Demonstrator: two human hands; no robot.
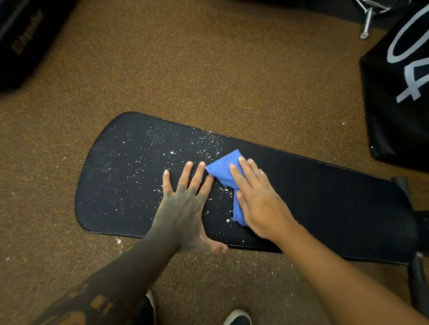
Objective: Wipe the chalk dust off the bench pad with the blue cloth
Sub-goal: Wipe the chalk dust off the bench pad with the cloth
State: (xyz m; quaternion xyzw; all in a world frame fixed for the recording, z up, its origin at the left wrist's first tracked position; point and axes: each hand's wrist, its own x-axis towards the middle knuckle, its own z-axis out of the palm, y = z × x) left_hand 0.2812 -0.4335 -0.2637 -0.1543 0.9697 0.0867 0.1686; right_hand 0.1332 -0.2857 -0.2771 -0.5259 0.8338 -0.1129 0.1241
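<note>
— That bench pad (pixel 305 189), is it leather? Looks matt black to me, smooth with a fine grain, and a thin glossy piping along its edge.

— Some vinyl sort of cover, I'd say. The chalk dust (pixel 160 148) sits on it as dry white specks and powder.

— The blue cloth (pixel 224 168) looks soft, a fuzzy woven thing, no shine at all.

— And the floor (pixel 212 65) is rough, brown rubbery stuff flecked with orange.

— That bag (pixel 406 84) on the right has a slight sheen, black fabric with grey print. The frame tube (pixel 368 19) behind it is polished metal.
</note>
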